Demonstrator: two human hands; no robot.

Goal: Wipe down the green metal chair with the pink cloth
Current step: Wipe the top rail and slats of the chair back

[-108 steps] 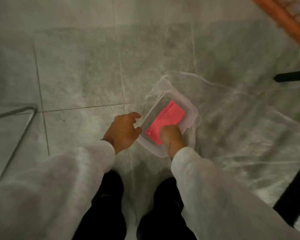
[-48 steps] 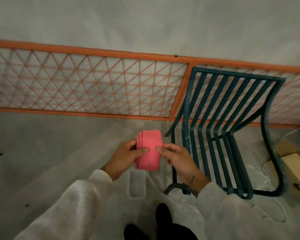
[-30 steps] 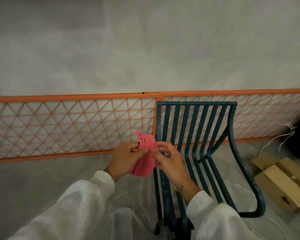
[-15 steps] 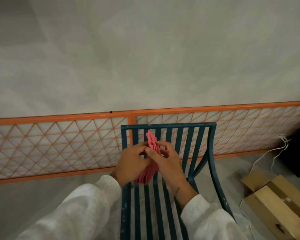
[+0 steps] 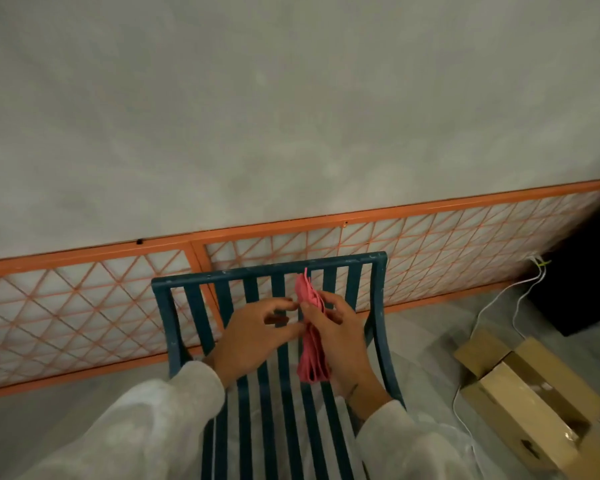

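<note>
One pink cloth (image 5: pixel 312 355) pinched in my right hand (image 5: pixel 340 341), left hand (image 5: pixel 253 337) spread beside it, at one green metal chair (image 5: pixel 267 270); two orange mesh panels (image 5: pixel 84 306), grey wall (image 5: pixel 291 116) behind.

one head-worn wide view, facing forward and down, close above the chair (image 5: pixel 267 271), wall (image 5: pixel 291 116) behind

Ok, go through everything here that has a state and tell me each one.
green chair: upright, specks on top rail
pink cloth: folded in layers, held upright before the chair back
right hand: grips the cloth
left hand: fingers fairly straight, tips at the cloth's edge
cardboard box: flaps open
</note>
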